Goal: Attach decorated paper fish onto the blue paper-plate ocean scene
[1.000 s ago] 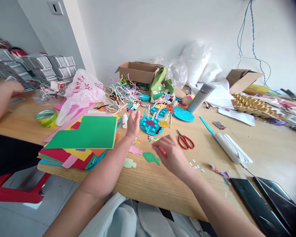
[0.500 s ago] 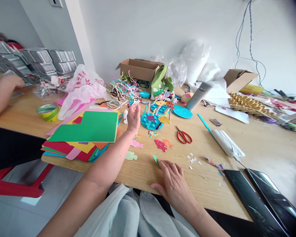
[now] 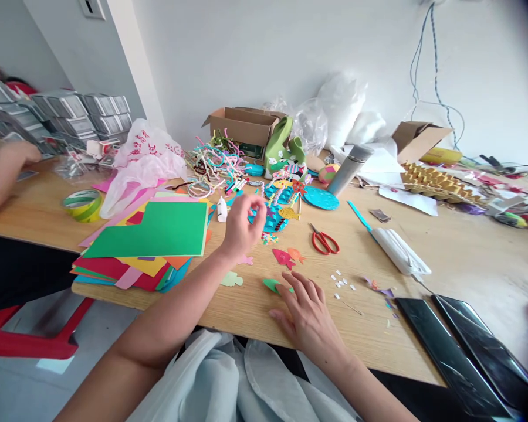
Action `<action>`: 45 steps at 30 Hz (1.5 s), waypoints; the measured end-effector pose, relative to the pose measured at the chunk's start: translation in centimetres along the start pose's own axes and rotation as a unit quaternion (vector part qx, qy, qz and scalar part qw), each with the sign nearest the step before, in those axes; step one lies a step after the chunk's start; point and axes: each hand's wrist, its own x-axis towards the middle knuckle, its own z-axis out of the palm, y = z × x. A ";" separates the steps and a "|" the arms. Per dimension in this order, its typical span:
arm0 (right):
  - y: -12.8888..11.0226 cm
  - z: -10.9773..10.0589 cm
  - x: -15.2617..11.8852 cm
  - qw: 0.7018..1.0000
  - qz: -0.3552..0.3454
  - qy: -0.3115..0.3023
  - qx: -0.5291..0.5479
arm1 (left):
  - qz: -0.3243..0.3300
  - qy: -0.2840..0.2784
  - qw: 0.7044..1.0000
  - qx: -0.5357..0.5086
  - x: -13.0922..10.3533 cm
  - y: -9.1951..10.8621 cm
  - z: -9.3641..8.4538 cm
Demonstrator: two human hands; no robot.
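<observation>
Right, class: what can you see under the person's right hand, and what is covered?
A green paper cutout shows partly beneath the right hand, on the wooden table. The hand covers the rest, so its full outline and anything under the palm cannot be seen.

On the tabletop (image 3: 449, 246), a paper stack (image 3: 158, 231) lies left, with a tape roll (image 3: 84, 213) behind it. Scissors (image 3: 319, 235) lie right of the paper fish cutouts (image 3: 283, 258), a flask (image 3: 349, 170) behind. Two phones (image 3: 440, 340) lie front right; a cardboard box (image 3: 240, 130) stands back, apparently near the wall (image 3: 229, 53).
</observation>
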 end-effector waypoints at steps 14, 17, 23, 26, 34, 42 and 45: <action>0.1 0.1 0.2 0.989 0.029 -0.032 0.143 | 0.018 -0.360 0.904 0.230 -12.8 4.5 -2.5; 1.4 0.0 0.1 0.977 0.074 -0.018 0.201 | 0.023 -0.355 0.906 0.229 -12.8 4.6 -2.7; 4.9 0.5 2.1 0.996 0.062 0.038 0.058 | 0.034 -0.341 0.914 0.218 -13.0 4.4 -2.6; 5.7 0.7 3.6 0.999 0.029 0.021 -0.020 | 0.035 -0.333 0.918 0.211 -13.1 4.4 -2.6; 5.4 0.9 5.9 0.986 -0.081 -0.026 -0.147 | 0.029 -0.328 0.920 0.214 -13.4 4.3 -2.7; 5.2 1.0 6.7 0.983 -0.113 -0.023 -0.141 | 0.017 -0.287 0.944 0.163 -13.5 4.5 -2.9; 5.7 0.1 7.0 0.999 -0.029 0.023 0.006 | -0.029 -0.231 0.967 0.106 -12.8 4.6 -3.2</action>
